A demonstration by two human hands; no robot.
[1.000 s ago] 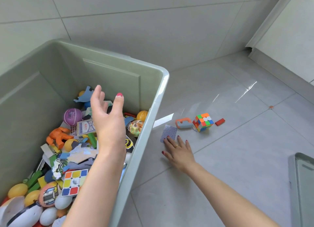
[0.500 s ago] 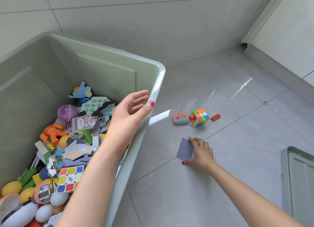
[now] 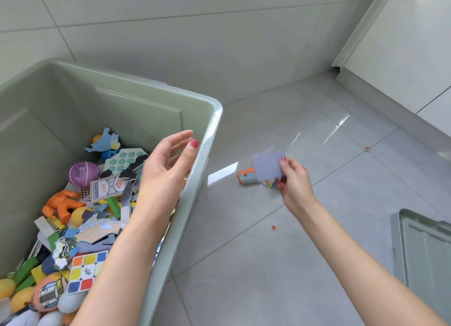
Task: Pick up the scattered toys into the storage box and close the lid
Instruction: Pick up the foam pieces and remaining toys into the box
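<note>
A pale green storage box [image 3: 195, 179] fills the left half, packed with many toys: a purple ball [image 3: 83, 174], a card pack [image 3: 107, 188], an orange figure [image 3: 62, 205] and several others. My left hand [image 3: 168, 172] hovers open, palm up, inside the box by its right rim. My right hand [image 3: 294, 181] holds a blue patterned playing card [image 3: 267, 166] above the floor to the right of the box. Behind the card lie an orange and grey toy [image 3: 245, 177] and a colour cube, mostly hidden.
The box lid [image 3: 427, 252] lies on the grey tiled floor at the right edge. Small red specks [image 3: 273, 227] dot the floor. A white wall and skirting run along the back and far right.
My right hand has lifted the blue card off the floor and raised it. My left hand has stayed over the box near the rim, turning palm up.
</note>
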